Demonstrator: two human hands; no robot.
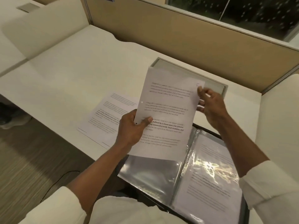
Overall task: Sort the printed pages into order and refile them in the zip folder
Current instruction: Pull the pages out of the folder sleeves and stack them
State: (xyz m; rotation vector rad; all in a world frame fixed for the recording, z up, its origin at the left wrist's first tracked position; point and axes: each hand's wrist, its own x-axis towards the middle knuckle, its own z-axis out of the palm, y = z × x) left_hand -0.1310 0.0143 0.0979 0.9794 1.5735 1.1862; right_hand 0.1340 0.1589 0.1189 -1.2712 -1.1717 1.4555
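Observation:
A stack of printed pages (165, 101) is held up above the desk, tilted to the right. My left hand (131, 128) grips its lower left edge, thumb on the front. My right hand (210, 102) pinches the upper right edge with thumb and fingers. Below them the zip folder (161, 175) lies open with clear plastic sleeves; its right sleeve holds a printed page (208, 183). Another printed page (110, 113) lies flat on the desk to the left of the held stack.
The white desk (72, 75) runs left and back to a tan partition (178, 34). A grey flat box (210, 80) sits behind the held pages. White cushioned dividers stand at the left and right. Carpet floor shows at the lower left.

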